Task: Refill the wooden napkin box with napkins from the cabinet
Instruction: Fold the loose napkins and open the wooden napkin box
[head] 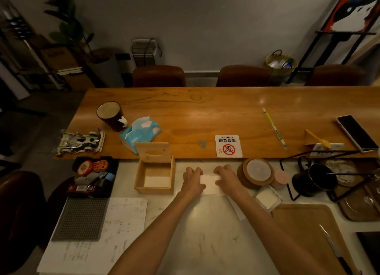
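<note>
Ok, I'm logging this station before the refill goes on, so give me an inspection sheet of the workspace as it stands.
Surface: pale counter in front, wooden bar top beyond it.
Job's things: wooden napkin box, lid up, a few napkins low inside; white napkin stack on the counter beside it.
Clutter: blue tissue pack, dark mug, toy car, coaster stack, phone, no-smoking sign, papers.
Grippers: left hand and right hand both pressed on the stack's ends.
Cables: nothing seen on the counter.
Surroundings: chairs, plant, basket.
</note>
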Demonstrator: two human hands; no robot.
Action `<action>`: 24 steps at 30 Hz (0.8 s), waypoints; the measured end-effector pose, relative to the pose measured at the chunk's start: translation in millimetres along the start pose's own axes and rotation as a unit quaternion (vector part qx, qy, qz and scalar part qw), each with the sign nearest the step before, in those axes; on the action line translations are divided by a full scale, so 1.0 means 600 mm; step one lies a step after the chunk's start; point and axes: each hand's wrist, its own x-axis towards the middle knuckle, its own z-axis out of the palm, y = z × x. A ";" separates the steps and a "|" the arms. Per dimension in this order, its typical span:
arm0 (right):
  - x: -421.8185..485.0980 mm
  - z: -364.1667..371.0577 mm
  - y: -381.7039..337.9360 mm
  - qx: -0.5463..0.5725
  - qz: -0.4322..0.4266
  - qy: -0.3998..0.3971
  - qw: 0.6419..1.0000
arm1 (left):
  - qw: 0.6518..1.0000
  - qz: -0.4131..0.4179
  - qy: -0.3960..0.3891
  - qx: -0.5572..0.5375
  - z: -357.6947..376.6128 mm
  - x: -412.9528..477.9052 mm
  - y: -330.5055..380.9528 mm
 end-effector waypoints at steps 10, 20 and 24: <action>-0.008 0.011 -0.020 -0.069 0.026 0.005 0.997 | 0.993 0.010 0.003 0.120 0.003 0.006 0.018; -0.171 -0.013 0.034 0.314 0.093 0.164 0.930 | 0.974 0.100 -0.039 -0.198 -0.021 -0.036 0.078; -0.195 0.028 0.080 0.272 0.153 0.182 0.932 | 0.985 0.089 -0.085 -0.118 0.044 -0.030 0.129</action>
